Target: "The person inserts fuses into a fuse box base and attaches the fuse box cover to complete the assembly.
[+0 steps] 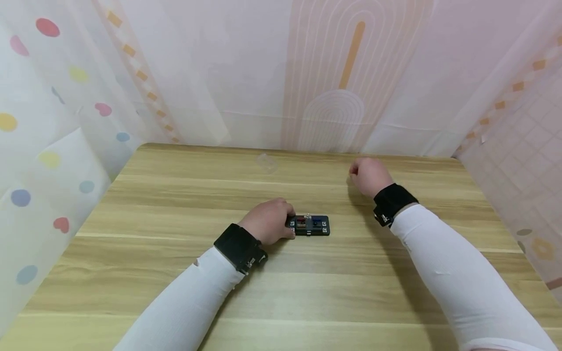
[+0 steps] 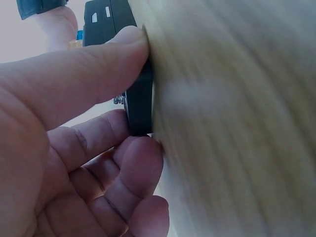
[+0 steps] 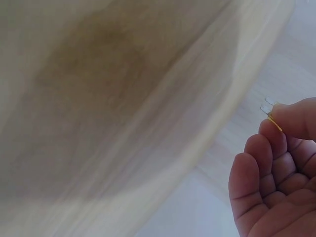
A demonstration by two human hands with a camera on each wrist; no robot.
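Black plastic, the small fuse block (image 1: 309,225) lies on the wooden table (image 1: 175,292) near its middle, and your left hand (image 1: 268,220) grips its left end between thumb and curled fingers. Farther back, your right hand (image 1: 369,176) hovers curled above the table, pinching a tiny clear blade fuse (image 3: 269,107) at its fingertips.

Head view high, looking down over table (image 1: 175,273), wrist views close, sharing tabletop.

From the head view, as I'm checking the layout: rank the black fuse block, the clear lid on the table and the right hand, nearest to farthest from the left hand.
1. Black fuse block: gripped by the left hand, just to its right.
2. Right hand: farther right and back.
3. Clear lid: by the table's far edge. Items 2 and 3 are nearly too close to call.
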